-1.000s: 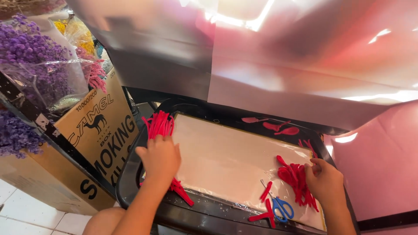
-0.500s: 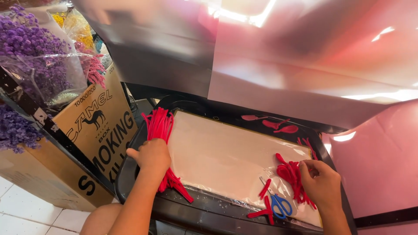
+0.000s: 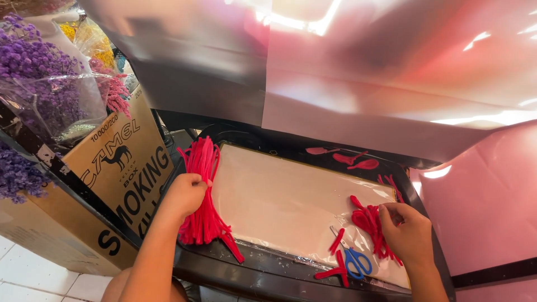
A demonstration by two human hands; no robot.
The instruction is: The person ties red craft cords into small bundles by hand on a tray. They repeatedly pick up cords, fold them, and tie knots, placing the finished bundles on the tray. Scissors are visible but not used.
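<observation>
My left hand (image 3: pixel 186 194) grips a thick bundle of red fuzzy stems (image 3: pixel 204 190) lying along the left edge of a black tray table (image 3: pixel 263 271). My right hand (image 3: pixel 407 232) rests its fingers on a smaller heap of red stems (image 3: pixel 368 221) at the right end of a pale sheet (image 3: pixel 279 201) that covers the tray. Blue-handled scissors (image 3: pixel 353 260) lie just left of that hand, with two short red pieces (image 3: pixel 335 241) beside them.
A brown cardboard box (image 3: pixel 120 168) stands left of the tray, with wrapped purple dried flowers (image 3: pixel 33 78) above it. Red balloon-like shapes (image 3: pixel 347 158) lie at the tray's far edge. Shiny pink and silver sheets (image 3: pixel 391 78) hang behind and to the right. White floor tiles (image 3: pixel 33 279) show at lower left.
My left hand has slid up and closed around the big red bundle. My right hand has shifted slightly up onto the small heap.
</observation>
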